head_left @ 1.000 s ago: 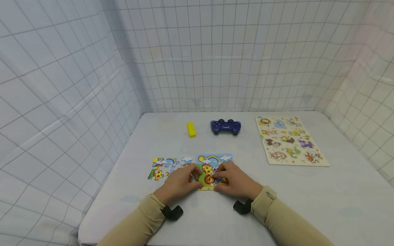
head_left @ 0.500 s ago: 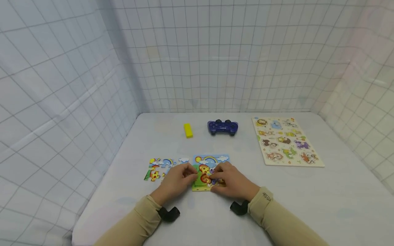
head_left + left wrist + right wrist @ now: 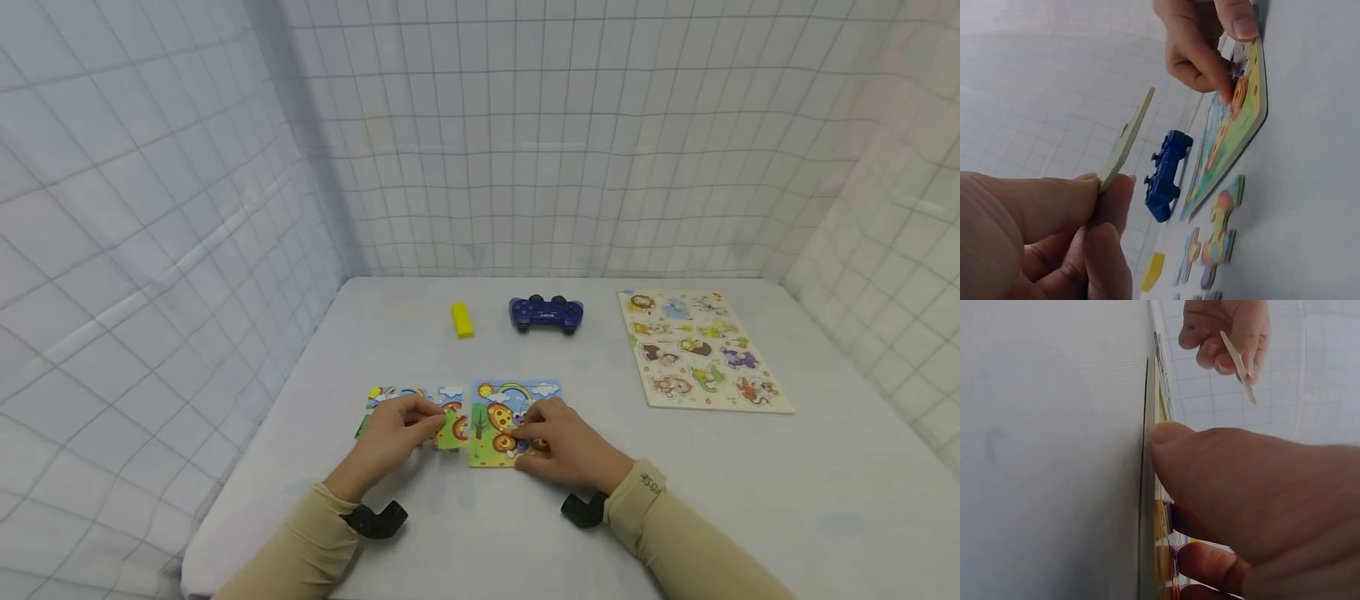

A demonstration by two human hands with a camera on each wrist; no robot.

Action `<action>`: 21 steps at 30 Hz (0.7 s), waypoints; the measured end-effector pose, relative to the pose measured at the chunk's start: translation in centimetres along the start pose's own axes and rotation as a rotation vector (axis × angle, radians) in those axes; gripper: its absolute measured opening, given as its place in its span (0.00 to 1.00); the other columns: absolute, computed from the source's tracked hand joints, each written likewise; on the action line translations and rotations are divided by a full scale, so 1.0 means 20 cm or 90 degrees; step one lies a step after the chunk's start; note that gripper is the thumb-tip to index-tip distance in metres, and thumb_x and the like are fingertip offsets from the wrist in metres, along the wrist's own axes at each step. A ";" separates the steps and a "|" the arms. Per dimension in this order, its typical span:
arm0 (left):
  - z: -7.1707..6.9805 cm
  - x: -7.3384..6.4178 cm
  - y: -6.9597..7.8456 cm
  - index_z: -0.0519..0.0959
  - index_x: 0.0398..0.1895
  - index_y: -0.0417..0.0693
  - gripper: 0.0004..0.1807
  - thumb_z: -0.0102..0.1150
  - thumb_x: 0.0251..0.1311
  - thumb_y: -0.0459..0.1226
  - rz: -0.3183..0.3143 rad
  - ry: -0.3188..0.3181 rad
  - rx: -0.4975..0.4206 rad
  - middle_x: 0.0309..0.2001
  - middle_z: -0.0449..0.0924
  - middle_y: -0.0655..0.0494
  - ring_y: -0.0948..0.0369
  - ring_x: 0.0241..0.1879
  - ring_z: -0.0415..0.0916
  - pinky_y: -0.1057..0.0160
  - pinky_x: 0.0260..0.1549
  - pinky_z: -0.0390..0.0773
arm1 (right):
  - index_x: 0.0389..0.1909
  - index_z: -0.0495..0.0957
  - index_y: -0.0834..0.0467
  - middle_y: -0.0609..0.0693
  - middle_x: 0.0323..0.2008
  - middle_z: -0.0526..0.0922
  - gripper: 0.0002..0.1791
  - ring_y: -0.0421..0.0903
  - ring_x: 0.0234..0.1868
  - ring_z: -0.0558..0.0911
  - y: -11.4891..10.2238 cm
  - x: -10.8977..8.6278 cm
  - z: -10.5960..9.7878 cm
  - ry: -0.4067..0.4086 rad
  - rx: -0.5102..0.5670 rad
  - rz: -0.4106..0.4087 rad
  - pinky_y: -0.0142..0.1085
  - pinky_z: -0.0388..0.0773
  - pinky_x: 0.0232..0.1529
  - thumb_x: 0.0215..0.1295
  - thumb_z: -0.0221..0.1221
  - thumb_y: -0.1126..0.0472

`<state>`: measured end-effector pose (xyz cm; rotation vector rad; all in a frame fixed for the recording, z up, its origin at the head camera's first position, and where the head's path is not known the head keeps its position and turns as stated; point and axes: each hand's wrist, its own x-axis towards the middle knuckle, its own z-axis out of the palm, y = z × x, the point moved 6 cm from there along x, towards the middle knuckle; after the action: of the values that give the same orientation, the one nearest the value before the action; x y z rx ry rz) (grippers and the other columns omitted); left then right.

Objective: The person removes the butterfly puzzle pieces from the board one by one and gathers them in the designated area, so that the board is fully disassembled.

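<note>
My left hand (image 3: 386, 442) pinches a green jigsaw piece (image 3: 452, 429) with a red-and-white pattern, between thumb and fingers. In the left wrist view the piece (image 3: 1125, 147) is tilted nearly edge-on, raised above the table. Loose puzzle pieces (image 3: 1219, 231) lie below and beyond that hand, partly hidden by it in the head view. To the right sits a puzzle board (image 3: 483, 454) printed with a sun, rainbow and a tree. My right hand (image 3: 562, 442) rests on the board's right part, its index finger touching the picture and its thumb at the near edge.
A yellow block (image 3: 462, 320) and a blue game controller (image 3: 546, 313) lie farther back on the white table (image 3: 712, 500). At the right is a larger animal puzzle board (image 3: 697, 400). White grid-patterned cloth (image 3: 555, 167) surrounds the back and sides.
My left hand has lifted the green piece off the left side of the board and moved left over the loose pieces, baring the printed tree. My right hand stays on the board.
</note>
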<state>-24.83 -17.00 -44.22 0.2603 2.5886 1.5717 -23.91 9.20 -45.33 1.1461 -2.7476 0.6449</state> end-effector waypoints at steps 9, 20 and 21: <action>-0.39 -0.19 -0.17 0.85 0.41 0.44 0.10 0.69 0.64 0.41 -0.080 -0.042 0.147 0.35 0.86 0.55 0.60 0.37 0.78 0.59 0.36 0.76 | 0.60 0.84 0.45 0.44 0.52 0.78 0.23 0.41 0.54 0.71 0.01 0.00 0.01 -0.006 -0.002 0.013 0.43 0.73 0.55 0.67 0.67 0.43; -0.44 -0.22 -0.23 0.82 0.34 0.45 0.13 0.76 0.55 0.42 -0.120 -0.036 0.243 0.29 0.81 0.56 0.59 0.32 0.75 0.61 0.31 0.74 | 0.60 0.84 0.45 0.45 0.53 0.78 0.23 0.42 0.54 0.71 0.00 -0.01 0.00 -0.010 0.010 0.018 0.45 0.72 0.56 0.66 0.69 0.44; -0.44 -0.22 -0.23 0.81 0.33 0.46 0.13 0.76 0.55 0.42 -0.118 -0.035 0.263 0.29 0.80 0.56 0.59 0.31 0.74 0.60 0.31 0.72 | 0.60 0.84 0.45 0.45 0.53 0.78 0.23 0.42 0.54 0.71 0.00 -0.01 0.00 -0.011 0.009 0.017 0.45 0.72 0.56 0.66 0.68 0.44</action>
<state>-22.46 -27.58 -44.17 0.0888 2.7760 0.9508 -23.77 9.27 -45.30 1.1254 -2.7807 0.6623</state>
